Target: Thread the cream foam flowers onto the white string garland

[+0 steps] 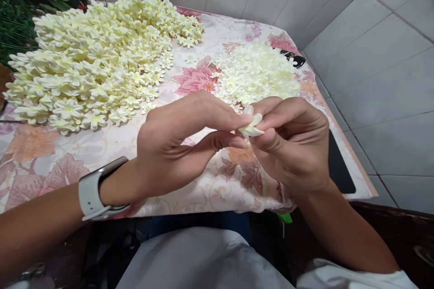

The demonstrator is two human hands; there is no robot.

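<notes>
A small cream-white artificial flower (251,127) is pinched between both hands above the front of the table. My left hand (190,140), with a watch on the wrist, grips its left side between thumb and fingers. From the right, my right hand (293,140) holds the petals with thumb and fingertips. Just behind the hands lies a smaller heap of pale flower pieces (257,72), partly covered by my fingers. On the left side spreads a larger heap of cream flowers with yellowish centres (88,63).
A floral cloth (115,149) covers the table. At the right edge lies a flat black object (341,167), partly behind my right hand. A dark object (296,59) pokes out beside the smaller heap. Green stems (15,22) sit far left. Tiled walls (383,86) stand behind and right.
</notes>
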